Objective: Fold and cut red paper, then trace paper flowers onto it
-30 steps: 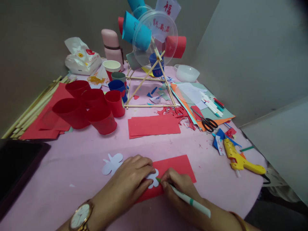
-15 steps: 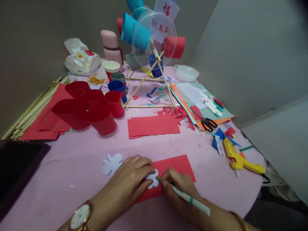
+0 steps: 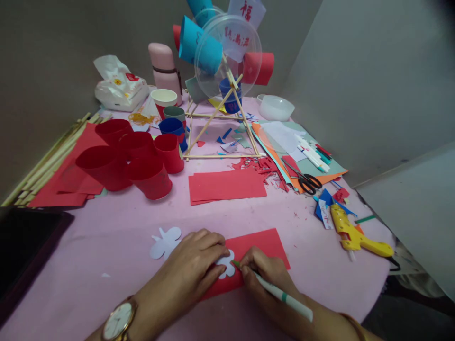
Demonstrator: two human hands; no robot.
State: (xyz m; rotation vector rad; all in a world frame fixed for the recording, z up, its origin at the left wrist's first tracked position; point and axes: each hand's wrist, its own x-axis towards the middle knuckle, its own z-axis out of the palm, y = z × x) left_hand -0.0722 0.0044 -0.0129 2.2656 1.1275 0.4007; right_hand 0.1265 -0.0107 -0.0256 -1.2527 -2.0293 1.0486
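Pen: The white pen (image 3: 296, 307) with a green band had shifted very slightly since the earlier frame, its rear end a little further to the right, the right hand (image 3: 265, 272) going with it; the left hand (image 3: 199, 260) had stayed in place.
White cutout: It lay at the lower centre of the frame, the small white cutout (image 3: 227, 271) flat on the red sheet (image 3: 261, 244), its left part hidden under the left hand.
Pen tip: It stood at the cutout's right edge; whether it touched the red paper could not be told.
Edge work: Judging by the pose, a clean line called for a light tip kept close against the paper rim, with slow strokes that did not push the cutout sideways.
Holding down: Firm, even pressure near the curve being followed seemed best, with the fingertips clear of the pen's path.
Left hand: It reached in from the lower left, palm down, thumb and forefinger parted and resting on the cutout rather than pinching it.
Right hand fingers: They were closed around the pen near its tip, the barrel slanting toward the lower right.
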